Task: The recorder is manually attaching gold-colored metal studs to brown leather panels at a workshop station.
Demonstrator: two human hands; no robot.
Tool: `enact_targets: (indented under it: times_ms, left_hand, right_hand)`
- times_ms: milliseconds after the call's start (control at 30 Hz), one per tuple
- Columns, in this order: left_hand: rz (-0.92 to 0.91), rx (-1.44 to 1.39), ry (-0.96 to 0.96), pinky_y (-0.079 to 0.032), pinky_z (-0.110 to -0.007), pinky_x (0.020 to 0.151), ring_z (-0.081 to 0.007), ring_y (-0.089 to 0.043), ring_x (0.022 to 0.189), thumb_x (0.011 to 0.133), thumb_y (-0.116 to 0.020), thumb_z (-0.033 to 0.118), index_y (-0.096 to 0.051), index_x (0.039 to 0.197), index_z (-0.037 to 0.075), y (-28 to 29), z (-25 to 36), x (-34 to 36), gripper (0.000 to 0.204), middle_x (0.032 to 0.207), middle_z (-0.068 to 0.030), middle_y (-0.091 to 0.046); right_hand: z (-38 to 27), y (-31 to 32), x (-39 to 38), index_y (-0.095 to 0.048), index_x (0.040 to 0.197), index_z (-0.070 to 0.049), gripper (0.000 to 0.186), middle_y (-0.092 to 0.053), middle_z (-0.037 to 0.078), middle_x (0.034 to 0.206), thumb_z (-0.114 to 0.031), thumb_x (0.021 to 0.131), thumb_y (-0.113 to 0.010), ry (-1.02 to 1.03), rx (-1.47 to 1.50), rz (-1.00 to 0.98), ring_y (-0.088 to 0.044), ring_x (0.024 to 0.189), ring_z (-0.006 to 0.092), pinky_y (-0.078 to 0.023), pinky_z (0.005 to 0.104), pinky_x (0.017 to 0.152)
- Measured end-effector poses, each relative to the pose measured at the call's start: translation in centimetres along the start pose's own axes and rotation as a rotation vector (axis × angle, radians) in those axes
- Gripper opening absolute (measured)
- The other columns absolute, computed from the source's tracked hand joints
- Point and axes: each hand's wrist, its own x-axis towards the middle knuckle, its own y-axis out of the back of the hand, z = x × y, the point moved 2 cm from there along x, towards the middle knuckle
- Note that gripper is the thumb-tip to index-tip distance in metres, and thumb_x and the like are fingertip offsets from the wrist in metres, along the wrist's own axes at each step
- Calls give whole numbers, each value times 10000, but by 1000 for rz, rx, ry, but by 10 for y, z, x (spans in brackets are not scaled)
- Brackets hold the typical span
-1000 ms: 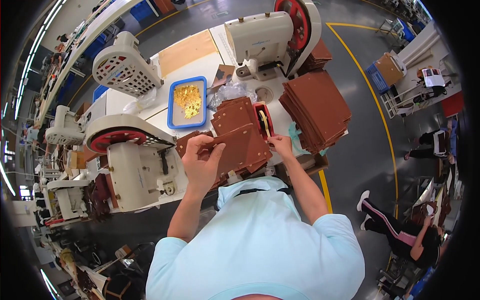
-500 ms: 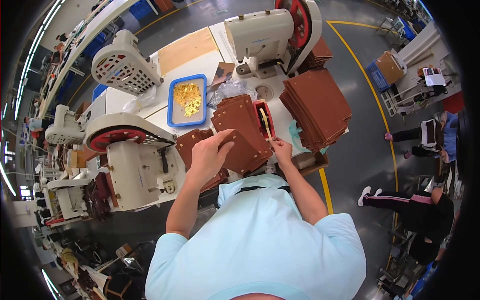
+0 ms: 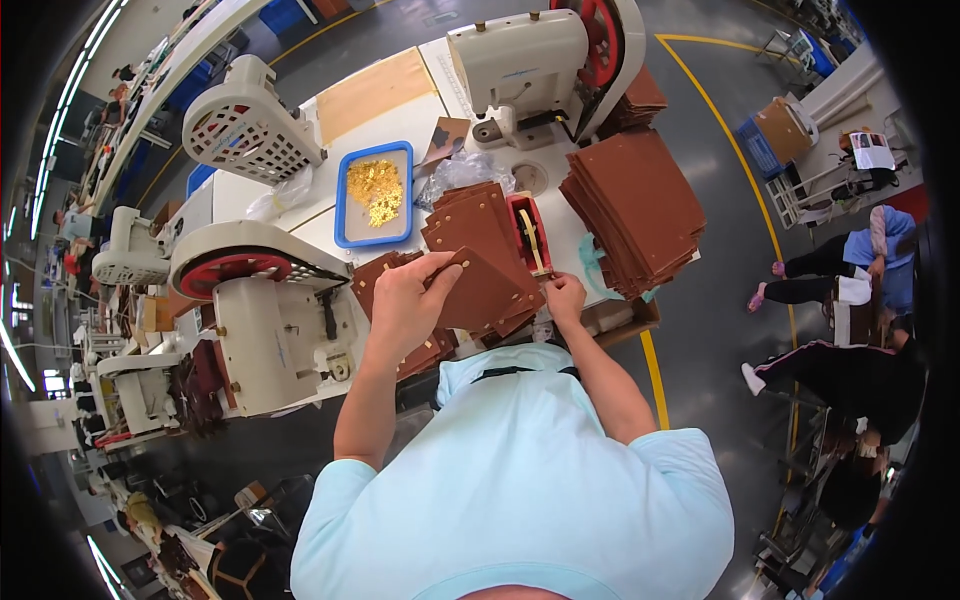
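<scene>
My left hand pinches the upper left corner of a brown panel, which lies tilted over other brown panels with small gold studs along their edges. To its right stands a red tape dispenser holding a pale tape roll. At the dispenser's near end my right hand is closed, thumb and forefinger pinching the end of the tape; the strip itself is mostly hidden by the fingers. More brown panels lie partly under and beside my left hand.
A blue tray of gold fittings and crumpled clear plastic lie beyond the panels. Right stands a tall stack of brown panels. White machines flank the table, one close on the left. A box sits below the table's right edge.
My left hand has shifted slightly up and left with the panel corner. My right hand has moved slightly away from the dispenser's tape end. People at the right have moved.
</scene>
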Motion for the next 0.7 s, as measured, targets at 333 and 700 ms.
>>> enact_targets:
  times_ms: [333, 700]
  left_hand:
    - [-76, -186, 70, -509, -272, 647, -156, -661, 679, 903, -647, 200, -703, 1080, 34, -7, 3, -3, 249, 829, -121, -714]
    - [-142, -258, 52, -505, -264, 639, -143, -661, 683, 920, -620, 158, -695, 1098, 33, -13, 23, -13, 230, 825, -128, -717]
  right_hand:
    - [-176, 107, -22, -657, 914, -3, 145, -667, 32, 775, -147, 914, -672, -34, 910, -296, -615, 662, 70, -487, 211, 593]
    - [-236, 111, -64, -643, 933, 14, 127, -686, 44, 808, -108, 920, -677, 124, 832, -545, -650, 706, 85, -549, 226, 633]
